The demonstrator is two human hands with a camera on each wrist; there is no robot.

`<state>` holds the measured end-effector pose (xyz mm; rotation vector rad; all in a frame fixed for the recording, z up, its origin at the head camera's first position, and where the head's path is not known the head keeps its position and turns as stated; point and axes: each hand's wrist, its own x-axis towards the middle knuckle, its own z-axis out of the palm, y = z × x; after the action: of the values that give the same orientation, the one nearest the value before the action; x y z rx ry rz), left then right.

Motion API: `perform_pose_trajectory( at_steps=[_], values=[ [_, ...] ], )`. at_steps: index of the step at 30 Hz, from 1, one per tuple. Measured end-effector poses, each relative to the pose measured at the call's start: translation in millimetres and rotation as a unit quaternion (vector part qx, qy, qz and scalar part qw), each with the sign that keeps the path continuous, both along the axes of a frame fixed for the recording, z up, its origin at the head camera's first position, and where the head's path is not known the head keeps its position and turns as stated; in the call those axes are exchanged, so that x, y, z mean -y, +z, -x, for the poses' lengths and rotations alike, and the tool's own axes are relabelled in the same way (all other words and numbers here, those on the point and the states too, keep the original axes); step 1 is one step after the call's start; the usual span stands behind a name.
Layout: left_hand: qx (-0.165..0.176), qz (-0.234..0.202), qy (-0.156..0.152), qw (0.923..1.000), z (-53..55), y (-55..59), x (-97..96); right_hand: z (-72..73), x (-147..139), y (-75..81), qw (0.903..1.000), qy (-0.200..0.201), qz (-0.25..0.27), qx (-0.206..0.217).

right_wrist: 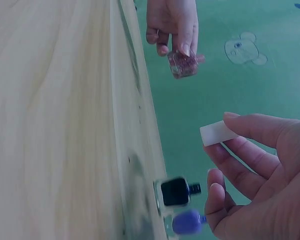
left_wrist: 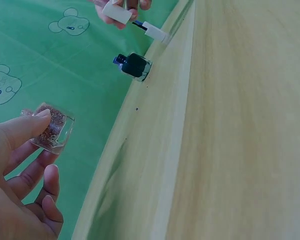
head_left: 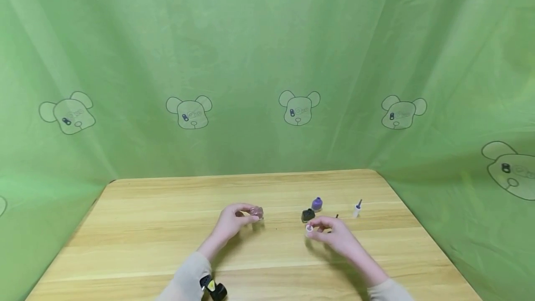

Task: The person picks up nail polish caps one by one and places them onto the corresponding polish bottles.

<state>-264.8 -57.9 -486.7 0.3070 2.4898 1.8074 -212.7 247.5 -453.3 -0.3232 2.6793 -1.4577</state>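
Observation:
In the head view my left hand pinches a small clear nail polish bottle of pink glitter between thumb and fingers, above the table. Its neck shows uncapped in the left wrist view, where the glitter bottle is tilted. My right hand holds a white nail polish cap by thumb and fingertips; the cap's far end is hidden by the fingers in the right wrist view. Just beyond that hand stand an uncapped black polish bottle and an uncapped purple polish bottle.
A white cap with a purple brush stands brush-up on the wooden table, to the right of the bottles. Another brush, dark, shows partly behind my right hand. Green printed cloth hangs around the back and sides.

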Motion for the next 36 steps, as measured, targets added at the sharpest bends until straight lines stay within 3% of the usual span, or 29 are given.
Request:
perform_pose_trajectory(
  at_steps=[10, 20, 29, 36],
  values=[
    [0.003, -0.007, 0.004, 1.0, -9.4, 1.7, 15.4, 9.4, 26, -0.2, 0.999, 0.032, -0.029, -0.005],
    [0.018, -0.009, 0.025, 0.9995, -13.1, 4.3, 23.4, 21.0, 50, -2.2, 0.998, 0.055, -0.011, -0.027],
    [0.025, -0.024, 0.041, 0.9986, -12.9, 5.1, 27.7, 27.9, 68, -6.6, 0.9973, 0.043, 0.011, -0.059],
    [0.028, -0.033, 0.037, 0.9984, -14.6, 6.3, 28.3, 33.1, 78, -7.8, 0.9966, 0.02, -0.003, -0.08]
  ],
)
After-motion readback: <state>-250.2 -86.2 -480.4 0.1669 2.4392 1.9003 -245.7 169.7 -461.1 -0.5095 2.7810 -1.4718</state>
